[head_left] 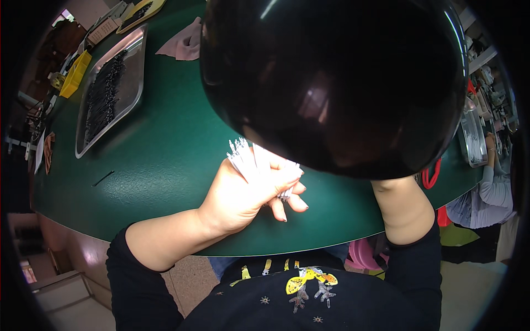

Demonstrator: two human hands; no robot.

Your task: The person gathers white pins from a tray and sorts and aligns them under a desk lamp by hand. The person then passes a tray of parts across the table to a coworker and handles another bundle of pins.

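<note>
A bundle of thin white sticks (240, 156) with small clear-looking tips is gripped in my left hand (243, 190), under bright light. The bundle's lower ends show beneath the thumb, near the fingertips. A large glossy black dome, like a lamp shade (337, 83), hangs over the middle and right of the table, just above the bundle. My right forearm (406, 209) reaches in under the shade's lower edge. The shade hides my right hand, so its fingers and anything in them cannot be seen.
On the green table (160, 138), a metal tray (139, 71) of thin black pieces lies at left, with one loose black piece (103, 178) nearer. A pink cloth (185, 43) lies behind. At right are a red loop (432, 175), a clear tray (472, 140) and another person's sleeve (493, 190).
</note>
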